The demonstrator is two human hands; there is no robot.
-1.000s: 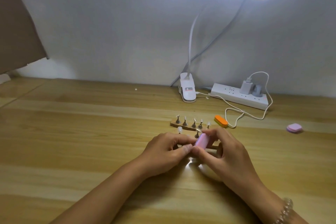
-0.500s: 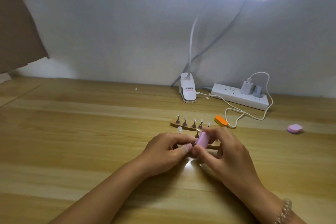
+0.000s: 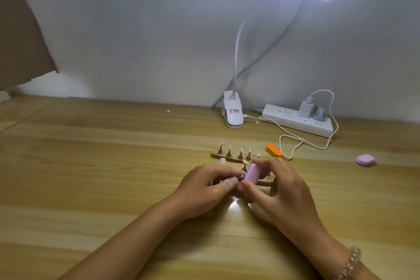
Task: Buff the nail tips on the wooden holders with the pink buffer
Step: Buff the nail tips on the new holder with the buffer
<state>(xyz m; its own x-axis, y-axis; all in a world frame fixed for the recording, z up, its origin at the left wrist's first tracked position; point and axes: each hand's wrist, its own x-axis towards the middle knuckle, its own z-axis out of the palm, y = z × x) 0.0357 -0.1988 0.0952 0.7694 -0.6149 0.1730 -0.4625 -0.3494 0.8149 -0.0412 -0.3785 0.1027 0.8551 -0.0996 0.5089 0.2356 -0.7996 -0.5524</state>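
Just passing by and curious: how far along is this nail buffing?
Done: nothing shows which tips are finished. In hand: the right hand holds the pink buffer against a tip stand that the left hand pinches, at the near holder. Left: possibly the far holder and its row of tips.

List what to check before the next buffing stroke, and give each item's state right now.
1. The right hand grips the pink buffer: ok.
2. The buffer touches a nail tip: cannot tell, the hands hide the contact.
3. The left hand steadies the near wooden holder: cannot tell, its curled fingers hide what they pinch.
4. The stands on the far wooden holder are upright: ok.
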